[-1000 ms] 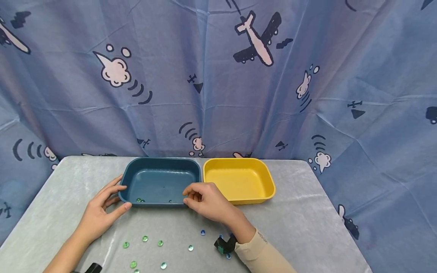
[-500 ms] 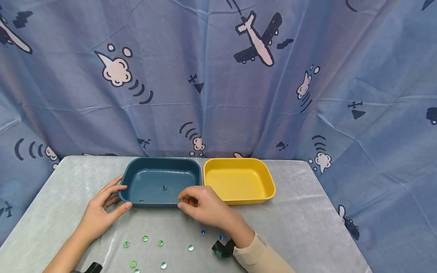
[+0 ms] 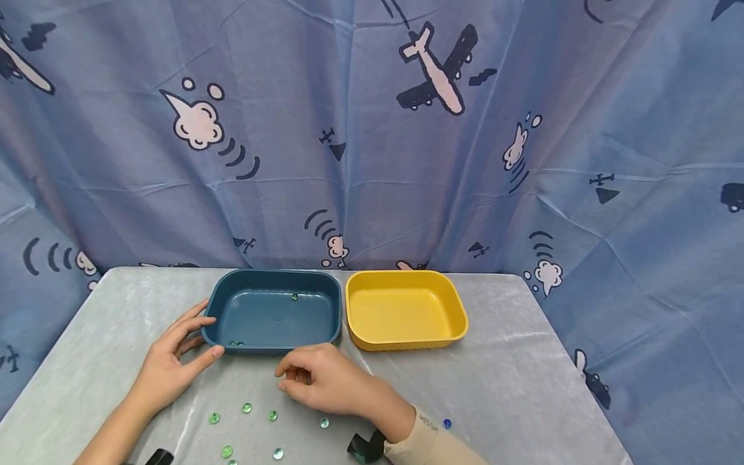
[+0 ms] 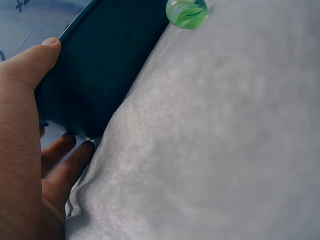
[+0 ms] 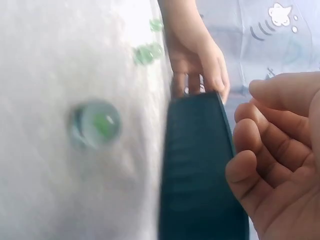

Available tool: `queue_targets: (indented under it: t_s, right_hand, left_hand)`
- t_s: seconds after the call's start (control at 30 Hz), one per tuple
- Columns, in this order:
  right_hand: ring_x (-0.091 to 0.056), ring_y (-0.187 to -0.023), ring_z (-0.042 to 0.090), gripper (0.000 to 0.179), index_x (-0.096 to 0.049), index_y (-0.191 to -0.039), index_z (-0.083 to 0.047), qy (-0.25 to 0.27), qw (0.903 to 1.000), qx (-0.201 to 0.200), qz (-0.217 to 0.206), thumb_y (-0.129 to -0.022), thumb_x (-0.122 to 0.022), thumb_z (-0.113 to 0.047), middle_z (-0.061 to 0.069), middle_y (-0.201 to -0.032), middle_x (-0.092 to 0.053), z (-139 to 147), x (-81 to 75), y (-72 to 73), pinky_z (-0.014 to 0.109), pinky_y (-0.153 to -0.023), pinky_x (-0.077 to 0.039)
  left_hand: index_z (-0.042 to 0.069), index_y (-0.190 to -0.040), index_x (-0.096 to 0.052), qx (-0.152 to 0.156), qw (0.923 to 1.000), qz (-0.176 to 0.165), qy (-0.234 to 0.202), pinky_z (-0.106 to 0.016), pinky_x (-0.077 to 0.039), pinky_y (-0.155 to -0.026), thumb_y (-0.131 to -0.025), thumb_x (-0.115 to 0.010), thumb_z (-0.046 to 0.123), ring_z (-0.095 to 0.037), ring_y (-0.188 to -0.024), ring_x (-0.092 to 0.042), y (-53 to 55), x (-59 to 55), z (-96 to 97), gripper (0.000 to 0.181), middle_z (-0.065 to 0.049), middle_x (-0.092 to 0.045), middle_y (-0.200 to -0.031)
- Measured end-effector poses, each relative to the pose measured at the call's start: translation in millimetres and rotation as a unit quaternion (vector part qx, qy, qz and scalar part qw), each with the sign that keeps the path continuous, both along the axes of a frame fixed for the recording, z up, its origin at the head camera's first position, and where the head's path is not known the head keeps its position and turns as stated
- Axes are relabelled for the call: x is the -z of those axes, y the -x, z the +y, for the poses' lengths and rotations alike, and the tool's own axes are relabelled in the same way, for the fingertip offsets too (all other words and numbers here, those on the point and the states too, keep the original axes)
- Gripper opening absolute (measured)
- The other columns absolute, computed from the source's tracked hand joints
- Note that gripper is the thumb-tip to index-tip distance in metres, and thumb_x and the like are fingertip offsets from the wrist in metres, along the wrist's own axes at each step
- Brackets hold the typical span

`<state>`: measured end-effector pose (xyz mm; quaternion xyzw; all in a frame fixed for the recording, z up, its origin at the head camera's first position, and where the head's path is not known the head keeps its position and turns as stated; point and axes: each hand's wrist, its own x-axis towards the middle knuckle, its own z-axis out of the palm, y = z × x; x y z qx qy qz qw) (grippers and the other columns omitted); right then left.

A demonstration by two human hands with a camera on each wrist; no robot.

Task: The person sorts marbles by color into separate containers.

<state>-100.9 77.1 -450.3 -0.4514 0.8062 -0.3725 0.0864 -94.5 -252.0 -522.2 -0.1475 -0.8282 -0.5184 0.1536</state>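
Note:
My left hand (image 3: pixel 174 361) holds the left end of a dark blue tray (image 3: pixel 273 349), with the thumb at the near wall and the fingers along the short side. In the left wrist view the thumb (image 4: pixel 45 60) touches the tray's rim. My right hand (image 3: pixel 334 381) hovers just in front of the tray's near right corner. Its fingers are loosely curled and hold nothing, as the right wrist view shows. Inside the tray, one green marble (image 3: pixel 294 297) is by the far wall, and more green marbles (image 3: pixel 236 343) sit close to the near wall.
Several green and clear marbles (image 3: pixel 273 416) lie on the grey cloth before the tray. A blue marble (image 3: pixel 447 424) lies right of the right sleeve (image 3: pixel 433 442). The yellow tray (image 3: pixel 407 345) stands beside the blue one. Behind hangs a blue printed curtain (image 3: pixel 372 161).
My right hand has drawn back from the tray's near rim, toward the front and left. A green marble has appeared in the tray and rolled to the far wall. The left hand stays put.

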Motion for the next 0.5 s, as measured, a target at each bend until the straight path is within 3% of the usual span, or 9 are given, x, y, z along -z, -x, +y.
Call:
queue_targets:
  t_s: [0.5]
  right_hand:
    - [-0.05,-0.078,-0.018,0.012,-0.077,-0.116,-0.012,-0.051,0.9957,-0.077,-0.003,-0.105,-0.077,-0.016,-0.016,-0.091,-0.064,-18.9,24.0,-15.1,0.002,-0.071,-0.05]
  left_hand:
    - [0.002,-0.14,-0.068,-0.001,1.0,0.005,0.004,-0.008,-0.051,-0.103,-0.09,-0.088,-0.006,0.007,-0.141,-0.049,-0.3,-1.5,1.4,0.054,-0.015,-0.044,-0.17]
